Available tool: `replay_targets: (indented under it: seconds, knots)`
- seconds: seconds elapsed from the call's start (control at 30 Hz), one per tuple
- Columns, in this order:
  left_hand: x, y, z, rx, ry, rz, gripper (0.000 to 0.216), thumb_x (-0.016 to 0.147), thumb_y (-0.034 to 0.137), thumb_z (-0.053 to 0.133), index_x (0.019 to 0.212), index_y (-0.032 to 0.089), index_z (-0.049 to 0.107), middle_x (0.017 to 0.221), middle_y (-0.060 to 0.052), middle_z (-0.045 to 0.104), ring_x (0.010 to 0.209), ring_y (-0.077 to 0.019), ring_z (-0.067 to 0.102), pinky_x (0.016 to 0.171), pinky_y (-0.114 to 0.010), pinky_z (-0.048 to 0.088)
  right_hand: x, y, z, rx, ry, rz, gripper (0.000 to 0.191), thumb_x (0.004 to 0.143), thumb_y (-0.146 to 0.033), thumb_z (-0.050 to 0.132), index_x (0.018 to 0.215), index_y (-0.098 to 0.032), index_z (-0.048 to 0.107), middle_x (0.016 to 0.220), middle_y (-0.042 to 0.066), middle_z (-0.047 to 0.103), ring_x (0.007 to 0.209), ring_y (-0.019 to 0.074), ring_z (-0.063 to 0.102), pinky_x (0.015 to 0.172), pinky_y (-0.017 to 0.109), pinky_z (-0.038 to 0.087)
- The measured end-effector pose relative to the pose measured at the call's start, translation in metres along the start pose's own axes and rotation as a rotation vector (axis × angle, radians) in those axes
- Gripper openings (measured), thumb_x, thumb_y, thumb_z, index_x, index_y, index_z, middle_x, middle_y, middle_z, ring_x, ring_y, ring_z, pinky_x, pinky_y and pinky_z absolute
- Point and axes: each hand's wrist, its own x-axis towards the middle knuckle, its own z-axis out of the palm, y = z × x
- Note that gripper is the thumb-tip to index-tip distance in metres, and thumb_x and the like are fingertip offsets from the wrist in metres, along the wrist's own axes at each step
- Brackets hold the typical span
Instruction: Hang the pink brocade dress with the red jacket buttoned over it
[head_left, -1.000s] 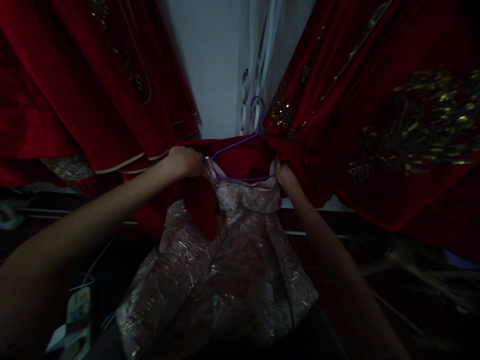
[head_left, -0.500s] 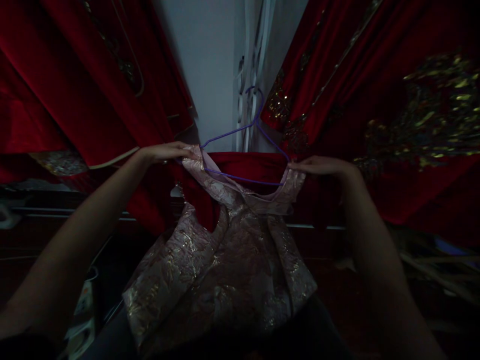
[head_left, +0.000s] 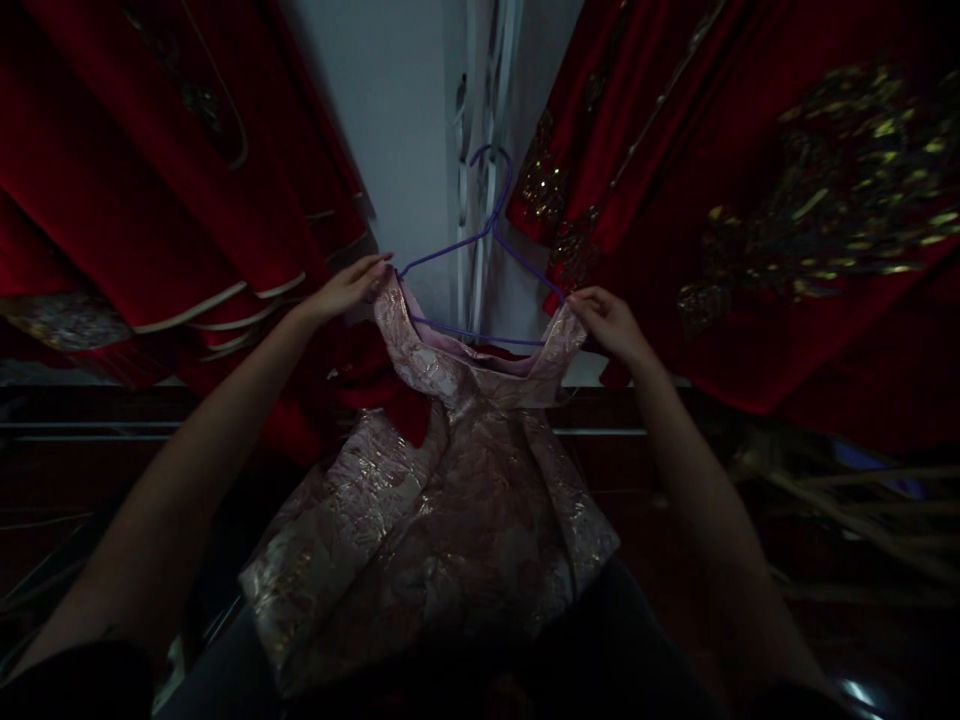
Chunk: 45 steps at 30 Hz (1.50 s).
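A pink brocade dress (head_left: 480, 490) with gold shine hangs in front of me, its lower part over my lap. A purple wire hanger (head_left: 450, 247) sits inside its neckline, hook upward. My left hand (head_left: 349, 287) is closed on the dress's left shoulder, near that end of the hanger. On the other side my right hand (head_left: 609, 318) pinches the right shoulder beside the hanger's arm. The hanger's bottom bar crosses the neck opening. Whether the fingers also press on the hanger wire I cannot tell.
Red garments (head_left: 150, 170) with pale edging hang at the left. More red cloth with gold sequins (head_left: 847, 190) hangs at the right. Pale cabinet doors (head_left: 382, 110) with a chain-like strip stand behind. Wooden slats (head_left: 847, 520) lie at the lower right, in dim light.
Both hands, the dress and the hanger sit slightly higher in view. My right hand has come inward and its fingers are more bent. The red cloth behind the neckline shows less.
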Motion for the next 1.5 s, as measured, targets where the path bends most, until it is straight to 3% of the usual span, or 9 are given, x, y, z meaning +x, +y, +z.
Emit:
replay_targets:
  seconds: [0.13, 0.33, 0.47, 0.6, 0.77, 0.97, 1.17, 1.27, 1.5]
  knots:
    - [0.012, 0.017, 0.020, 0.098, -0.112, 0.046, 0.065, 0.078, 0.071, 0.047, 0.096, 0.013, 0.071, 0.079, -0.005, 0.068, 0.078, -0.0169, 0.059, 0.072, -0.024, 0.046, -0.007, 0.001, 0.005, -0.155, 0.079, -0.156, 0.028, 0.080, -0.048, 0.063, 0.084, -0.020, 0.067, 0.076, 0.001, 0.066, 0.069, 0.0132, 0.058, 0.063, 0.025, 0.045]
    - [-0.001, 0.000, 0.038, -0.032, 0.124, 0.065, 0.064, 0.080, 0.073, 0.040, 0.065, 0.014, 0.060, 0.061, -0.004, 0.059, 0.062, -0.0139, 0.054, 0.058, -0.023, 0.042, -0.005, 0.004, -0.003, -0.172, 0.299, -0.219, 0.029, 0.081, -0.049, 0.062, 0.080, -0.021, 0.067, 0.078, 0.001, 0.067, 0.073, 0.0143, 0.060, 0.068, 0.026, 0.047]
    - [-0.028, -0.034, 0.037, 0.097, 0.292, -0.086, 0.059, 0.084, 0.065, 0.041, 0.048, 0.019, 0.036, 0.043, 0.002, 0.037, 0.044, -0.0081, 0.033, 0.044, -0.022, 0.024, -0.017, 0.025, -0.015, -0.074, 0.541, -0.112, 0.033, 0.076, -0.054, 0.065, 0.074, -0.021, 0.063, 0.074, 0.001, 0.067, 0.071, 0.0157, 0.062, 0.066, 0.028, 0.049]
    - [-0.075, -0.055, 0.047, 0.312, 0.140, -0.119, 0.052, 0.087, 0.056, 0.039, 0.050, 0.019, 0.040, 0.045, 0.001, 0.039, 0.045, -0.0104, 0.039, 0.046, -0.024, 0.025, -0.058, 0.046, -0.014, -0.038, 0.504, 0.140, 0.037, 0.069, -0.057, 0.069, 0.070, -0.021, 0.061, 0.064, 0.000, 0.064, 0.059, 0.0148, 0.058, 0.056, 0.027, 0.047]
    - [-0.093, 0.009, 0.085, 0.449, -0.208, 0.141, 0.034, 0.093, 0.046, 0.034, 0.083, 0.019, 0.052, 0.066, -0.002, 0.056, 0.061, -0.0164, 0.056, 0.058, -0.026, 0.041, -0.089, 0.027, -0.003, 0.028, 0.287, 0.234, 0.031, 0.072, -0.051, 0.069, 0.075, -0.020, 0.065, 0.065, -0.001, 0.065, 0.056, 0.0120, 0.056, 0.054, 0.024, 0.043]
    - [-0.052, 0.090, 0.149, 0.599, -0.184, 0.643, 0.033, 0.095, 0.040, 0.036, 0.091, 0.015, 0.058, 0.135, -0.015, 0.047, 0.125, -0.0254, 0.044, 0.108, -0.044, 0.034, -0.092, -0.013, 0.012, -0.045, 0.147, 0.053, 0.022, 0.081, -0.044, 0.063, 0.081, -0.022, 0.065, 0.083, 0.000, 0.068, 0.077, 0.0135, 0.061, 0.072, 0.024, 0.046]
    - [-0.055, 0.068, 0.210, 0.795, -0.068, 0.386, 0.032, 0.091, 0.036, 0.045, 0.097, 0.011, 0.064, 0.127, -0.020, 0.052, 0.121, -0.0314, 0.046, 0.108, -0.056, 0.026, -0.094, -0.002, 0.013, 0.051, 0.228, 0.045, 0.022, 0.082, -0.044, 0.062, 0.082, -0.022, 0.062, 0.109, 0.003, 0.069, 0.103, 0.0179, 0.062, 0.092, 0.032, 0.044]
    - [-0.085, 0.084, 0.210, 0.767, 0.030, 0.370, 0.033, 0.092, 0.038, 0.042, 0.098, 0.014, 0.064, 0.118, -0.018, 0.056, 0.112, -0.0312, 0.050, 0.105, -0.054, 0.029, -0.093, 0.010, 0.007, 0.051, 0.362, 0.075, 0.026, 0.081, -0.048, 0.062, 0.083, -0.022, 0.061, 0.100, 0.003, 0.069, 0.094, 0.0169, 0.062, 0.084, 0.030, 0.047]
    - [-0.126, 0.109, 0.158, 0.747, 0.020, 0.445, 0.027, 0.092, 0.039, 0.044, 0.090, 0.021, 0.065, 0.103, -0.014, 0.059, 0.102, -0.0302, 0.049, 0.099, -0.053, 0.030, -0.088, 0.038, 0.003, 0.079, 0.565, 0.153, 0.037, 0.076, -0.059, 0.060, 0.078, -0.022, 0.054, 0.074, -0.002, 0.059, 0.067, 0.0123, 0.055, 0.063, 0.023, 0.044]
